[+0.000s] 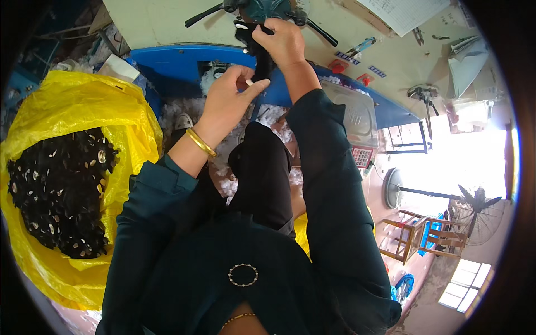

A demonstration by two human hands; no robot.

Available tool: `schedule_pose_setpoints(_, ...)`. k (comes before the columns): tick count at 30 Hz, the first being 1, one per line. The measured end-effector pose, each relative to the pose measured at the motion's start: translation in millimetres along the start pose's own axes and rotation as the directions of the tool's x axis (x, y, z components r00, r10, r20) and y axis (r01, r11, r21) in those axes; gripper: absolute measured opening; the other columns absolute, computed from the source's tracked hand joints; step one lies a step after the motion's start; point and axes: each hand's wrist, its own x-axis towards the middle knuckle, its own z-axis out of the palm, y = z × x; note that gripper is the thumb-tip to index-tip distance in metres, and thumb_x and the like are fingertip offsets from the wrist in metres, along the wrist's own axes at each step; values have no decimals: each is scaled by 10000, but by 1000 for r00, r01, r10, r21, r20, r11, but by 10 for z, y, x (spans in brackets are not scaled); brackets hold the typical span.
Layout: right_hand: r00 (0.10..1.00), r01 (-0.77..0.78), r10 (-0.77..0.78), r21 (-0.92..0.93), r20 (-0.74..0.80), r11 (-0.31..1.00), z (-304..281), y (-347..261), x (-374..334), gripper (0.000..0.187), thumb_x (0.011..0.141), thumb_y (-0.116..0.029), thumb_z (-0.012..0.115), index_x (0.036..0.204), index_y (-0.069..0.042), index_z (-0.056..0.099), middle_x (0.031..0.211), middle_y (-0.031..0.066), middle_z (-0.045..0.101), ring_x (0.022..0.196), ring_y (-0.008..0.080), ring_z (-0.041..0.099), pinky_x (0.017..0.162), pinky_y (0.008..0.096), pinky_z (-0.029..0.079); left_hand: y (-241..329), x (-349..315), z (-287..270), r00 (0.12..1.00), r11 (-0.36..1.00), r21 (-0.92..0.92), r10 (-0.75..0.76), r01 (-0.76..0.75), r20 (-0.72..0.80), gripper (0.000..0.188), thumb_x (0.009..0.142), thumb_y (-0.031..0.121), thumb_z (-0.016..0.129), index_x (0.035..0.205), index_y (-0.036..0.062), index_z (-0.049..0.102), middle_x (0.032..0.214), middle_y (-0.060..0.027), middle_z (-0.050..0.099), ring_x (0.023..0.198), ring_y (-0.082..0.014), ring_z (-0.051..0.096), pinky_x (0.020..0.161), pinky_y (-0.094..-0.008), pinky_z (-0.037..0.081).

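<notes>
A small black fuzzy piece with white bits on it hangs between my hands, in front of the table edge. My right hand pinches its upper part between thumb and fingers. Lower down, my left hand is closed at the piece's bottom end, where a small pale bit shows at the fingertips. Just beyond my right hand stands a dark green machine with black lever handles, fixed on the table. At my left, an open yellow woven sack holds a heap of similar black fuzzy pieces with pale bits.
The pale green tabletop has a blue front panel. Papers, a blue-handled tool and a small clamp lie to the right. A scale stands near my right arm. White fluff litters the floor. A pedestal fan and wooden chairs stand farther right.
</notes>
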Motion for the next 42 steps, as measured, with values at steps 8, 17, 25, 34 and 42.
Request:
schedule_pose_setpoints(8,998,-66,63,117,30,991,-309,-289,-559,337,752,-230,693,618,15,503,539,150,388,472,196,361,472,345,346,-20,-303,-42,920,851,376,391,-366,11,317,863,198,669,1055,-33,567,942,-164,634,813,-251,649,697,-290,510)
schedule_pose_setpoints(17,973,-226,225,-15,-55,974,140,-63,188,348,668,-351,641,623,-18,553,624,197,561,592,379,541,558,435,439,-291,240,-59,894,305,-867,-344,394,285,214,944,256,591,847,66,587,920,-94,654,907,-182,659,798,-345,571)
schedule_pose_setpoints(25,974,-217,220,-57,56,974,-113,-341,-305,322,696,-293,656,632,-5,528,582,191,506,550,378,483,529,431,407,-98,-274,231,999,993,112,28,-25,-32,223,869,154,689,990,-11,601,880,-53,656,800,-126,640,670,-260,481)
schedule_pose_setpoints(34,958,-256,257,-24,131,966,-50,-236,-53,310,670,-295,665,617,-8,560,649,214,569,647,422,568,553,457,451,-37,306,122,996,908,-414,-84,68,-20,247,926,213,601,905,-33,598,689,-75,630,642,-138,640,558,-279,504)
schedule_pose_setpoints(42,996,-85,80,237,30,968,-206,-314,-511,352,720,-150,707,581,6,424,513,102,332,495,130,276,446,316,295,-109,-277,21,936,285,-895,-176,343,303,409,943,293,579,1219,2,500,1124,-115,601,1176,-244,538,1038,-415,422)
